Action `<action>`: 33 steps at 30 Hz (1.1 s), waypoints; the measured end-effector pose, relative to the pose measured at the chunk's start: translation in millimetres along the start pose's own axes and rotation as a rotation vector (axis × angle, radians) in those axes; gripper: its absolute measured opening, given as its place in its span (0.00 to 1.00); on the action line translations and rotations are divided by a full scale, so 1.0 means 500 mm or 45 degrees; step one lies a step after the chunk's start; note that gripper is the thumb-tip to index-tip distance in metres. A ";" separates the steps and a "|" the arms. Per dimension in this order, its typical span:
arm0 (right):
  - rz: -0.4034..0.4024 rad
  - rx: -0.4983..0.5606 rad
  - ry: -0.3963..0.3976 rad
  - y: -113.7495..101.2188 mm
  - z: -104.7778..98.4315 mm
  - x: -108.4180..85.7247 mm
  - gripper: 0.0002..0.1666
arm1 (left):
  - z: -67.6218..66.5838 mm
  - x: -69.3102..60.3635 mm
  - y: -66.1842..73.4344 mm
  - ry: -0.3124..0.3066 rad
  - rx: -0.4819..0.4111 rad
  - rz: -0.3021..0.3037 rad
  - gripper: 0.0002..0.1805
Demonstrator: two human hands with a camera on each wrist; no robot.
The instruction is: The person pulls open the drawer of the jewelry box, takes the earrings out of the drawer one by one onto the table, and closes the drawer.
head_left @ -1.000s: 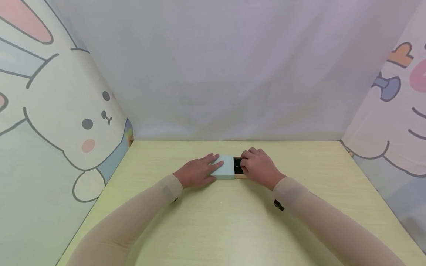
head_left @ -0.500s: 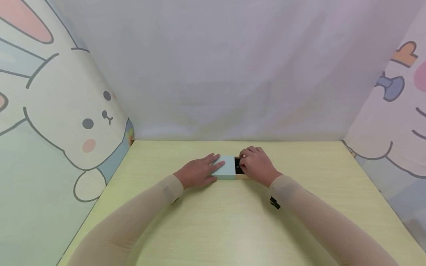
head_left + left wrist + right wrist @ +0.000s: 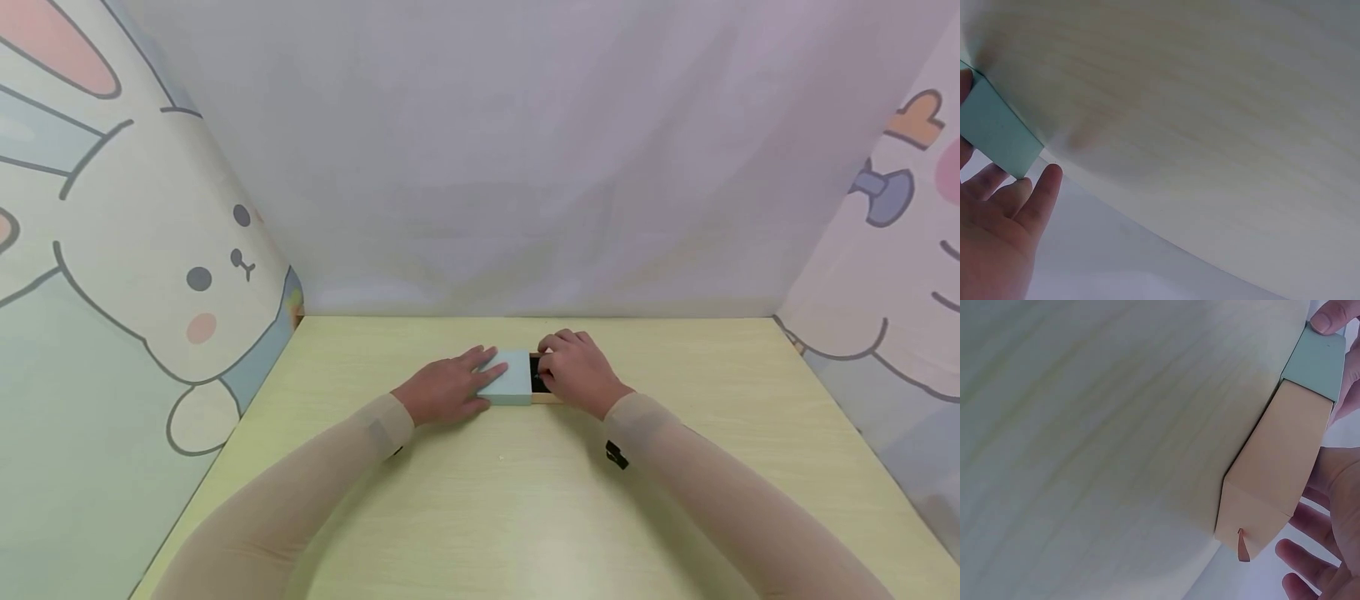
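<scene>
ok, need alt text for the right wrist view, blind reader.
A peach tray sticks out of a mint sleeve on a pale, wood-grained table, a small pull tab on its end. The right hand is at the tray's far side, its contact partly hidden. The left thumb rests on the sleeve.

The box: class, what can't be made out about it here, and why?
Head view: the right end of the tan drawer, behind the right hand.
Left wrist view: part of the green sleeve, cut off by the left edge.
Right wrist view: the drawer's inside, hidden by its side wall.
</scene>
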State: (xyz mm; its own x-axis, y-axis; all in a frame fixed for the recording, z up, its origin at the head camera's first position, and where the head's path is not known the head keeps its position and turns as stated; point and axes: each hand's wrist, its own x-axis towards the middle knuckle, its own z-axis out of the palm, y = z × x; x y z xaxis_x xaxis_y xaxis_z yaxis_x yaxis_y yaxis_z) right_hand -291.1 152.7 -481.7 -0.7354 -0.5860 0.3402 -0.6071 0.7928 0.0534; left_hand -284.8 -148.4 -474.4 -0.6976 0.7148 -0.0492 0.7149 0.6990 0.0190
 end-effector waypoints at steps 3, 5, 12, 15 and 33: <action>0.003 0.010 0.005 -0.001 0.002 0.000 0.05 | 0.000 0.000 0.000 -0.002 -0.007 -0.002 0.41; 0.005 0.017 0.006 -0.001 0.003 0.000 0.05 | 0.001 -0.001 -0.001 -0.002 -0.009 -0.001 0.41; 0.009 0.037 0.005 -0.001 0.005 0.002 0.04 | 0.003 0.002 -0.002 0.003 0.015 0.001 0.41; -0.005 0.034 0.015 0.002 0.009 0.003 0.06 | 0.002 0.002 -0.002 -0.001 0.016 -0.002 0.42; -0.056 0.064 0.026 0.013 0.015 0.004 0.10 | 0.002 0.002 -0.001 -0.015 0.011 -0.010 0.42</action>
State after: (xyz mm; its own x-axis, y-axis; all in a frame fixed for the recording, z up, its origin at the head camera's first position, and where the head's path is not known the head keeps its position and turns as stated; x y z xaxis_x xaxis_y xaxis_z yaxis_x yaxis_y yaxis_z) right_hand -298.9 155.5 -487.7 -0.7017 -0.6162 0.3576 -0.6535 0.7566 0.0214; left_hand -286.0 -147.9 -475.7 -0.7025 0.7091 -0.0609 0.7100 0.7042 0.0098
